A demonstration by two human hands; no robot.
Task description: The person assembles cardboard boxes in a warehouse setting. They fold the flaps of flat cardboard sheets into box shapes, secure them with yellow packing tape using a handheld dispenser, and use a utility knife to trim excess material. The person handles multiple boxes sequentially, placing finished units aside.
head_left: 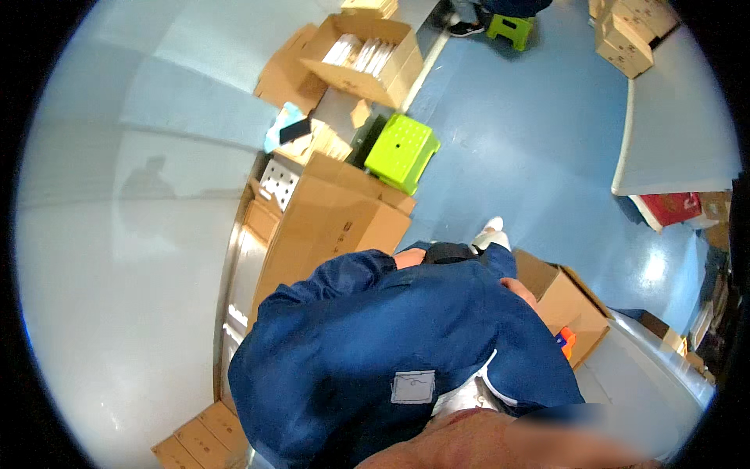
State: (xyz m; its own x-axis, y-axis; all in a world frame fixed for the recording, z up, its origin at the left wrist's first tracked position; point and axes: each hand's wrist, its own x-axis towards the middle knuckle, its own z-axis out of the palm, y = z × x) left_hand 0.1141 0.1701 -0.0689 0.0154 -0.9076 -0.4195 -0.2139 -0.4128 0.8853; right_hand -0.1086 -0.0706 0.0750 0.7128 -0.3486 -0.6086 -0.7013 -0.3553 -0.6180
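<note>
Only a small part of my left hand (408,258) shows past the navy jacket sleeve, close to a black thing (449,252) in front of my body. Its fingers are hidden. Beside it, a large brown cardboard box (336,223) lies along the bench on the left. My right hand (520,291) shows at the other side of the jacket, next to an open cardboard box (574,309). Whether it touches that box I cannot tell, and its fingers are not clear. An orange and blue tool-like thing (566,341) is by this box's near side.
A green stool (401,152) stands on the blue floor (516,133), ahead and left. Beyond it is an open carton (363,59) of white packs. A dark phone-like slab (294,130) lies on the bench. A person sits far ahead by another green stool (512,30).
</note>
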